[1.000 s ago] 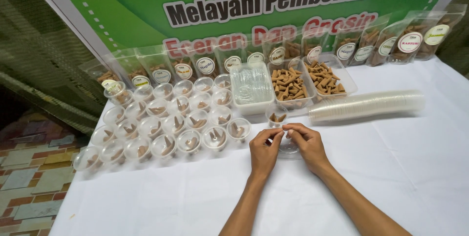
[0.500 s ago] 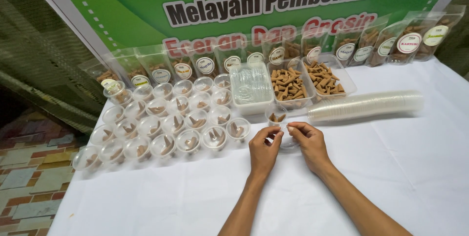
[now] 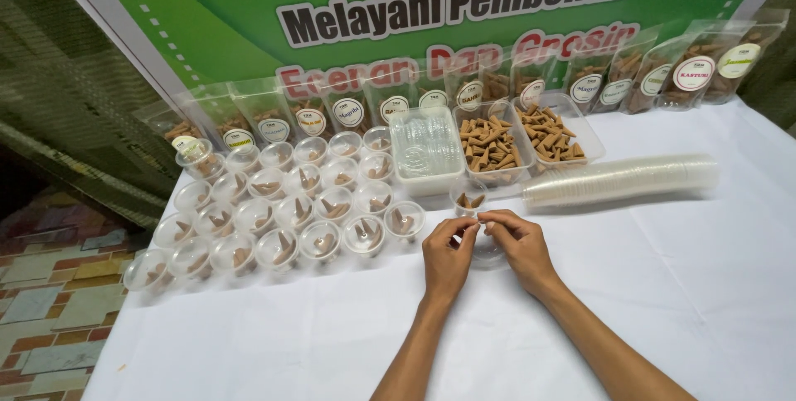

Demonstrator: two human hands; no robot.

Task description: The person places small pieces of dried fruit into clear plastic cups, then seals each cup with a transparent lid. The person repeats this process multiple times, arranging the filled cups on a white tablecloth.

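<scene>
My left hand and my right hand meet at the fingertips in the middle of the white table. Both pinch the top of a small clear plastic cup that sits between them; whether a lid is on it I cannot tell. Just behind my fingers stands another clear cup with brown cones. To the left, several lidded clear cups, each with a few brown cones, stand in rows.
Two clear trays of loose brown cones and a tub of clear lids sit behind. A long stack of clear cups lies on its side at right. Labelled bags of cones lean on a green banner. The table edge drops to a tiled floor at left.
My fingertips have closed together over the cup's top; the hands have barely shifted otherwise.
</scene>
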